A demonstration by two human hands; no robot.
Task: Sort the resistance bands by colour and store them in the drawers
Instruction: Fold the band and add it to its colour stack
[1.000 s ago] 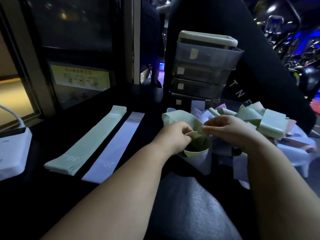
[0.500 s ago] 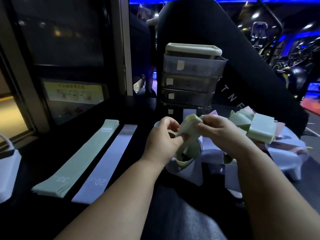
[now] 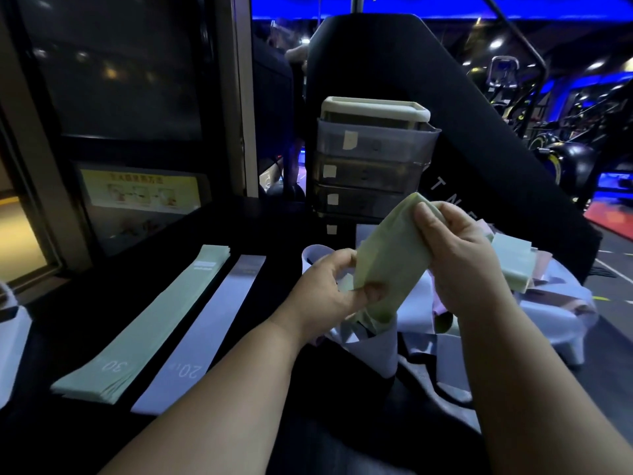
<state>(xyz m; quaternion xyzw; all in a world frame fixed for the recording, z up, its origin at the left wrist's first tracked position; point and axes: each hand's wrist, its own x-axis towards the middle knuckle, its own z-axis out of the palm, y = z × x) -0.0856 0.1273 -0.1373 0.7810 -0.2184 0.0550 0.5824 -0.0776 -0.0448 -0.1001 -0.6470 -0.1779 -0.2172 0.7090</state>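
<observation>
Sorting barely begun: green stack point(image 3: 137, 323) and one lilac band point(image 3: 202, 334) laid flat on desk point(image 3: 85, 303). Left hand point(image 3: 329, 293) and right hand point(image 3: 459, 255) pinch a green band point(image 3: 387, 265) aloft. Tangled pile point(image 3: 534, 286) remains; drawers point(image 3: 370, 173) closed.

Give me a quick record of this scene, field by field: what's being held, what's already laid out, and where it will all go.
held item: green band, gripped by left hand and right hand
sorted so far: green stack marked 30, lavender band marked 20, lying flat side by side
unsorted: mixed pile of green, lavender and pink bands, right of the hands
storage: drawer unit, labelled drawers, all appear shut
surface: dark table
</observation>
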